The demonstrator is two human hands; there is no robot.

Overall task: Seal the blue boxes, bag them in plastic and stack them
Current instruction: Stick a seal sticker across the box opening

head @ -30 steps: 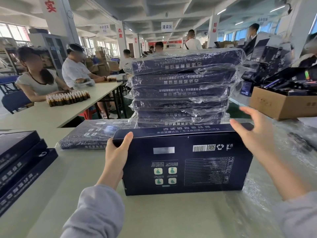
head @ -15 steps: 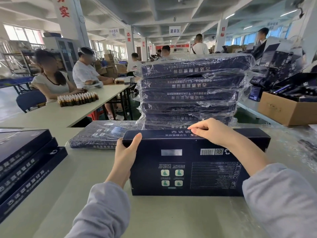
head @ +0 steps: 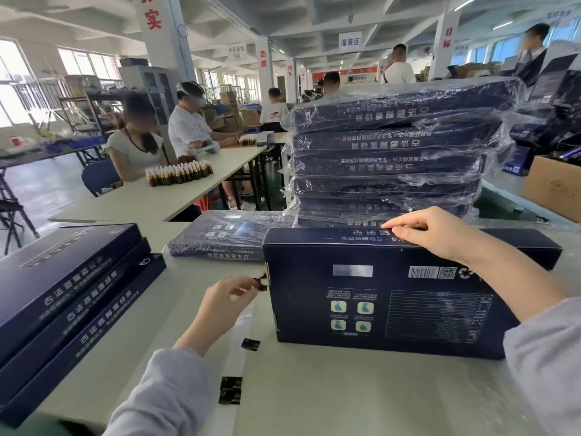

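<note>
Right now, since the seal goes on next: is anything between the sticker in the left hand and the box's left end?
Nothing visible. The left hand pinches the sticker just beside the box's left end, with only a small open gap between them. The right hand holds the top edge, away from that end.

Rows of small brown bottles [head: 179,173] on the neighbouring table [head: 141,204], cardboard carton [head: 551,187] at far right.
</note>
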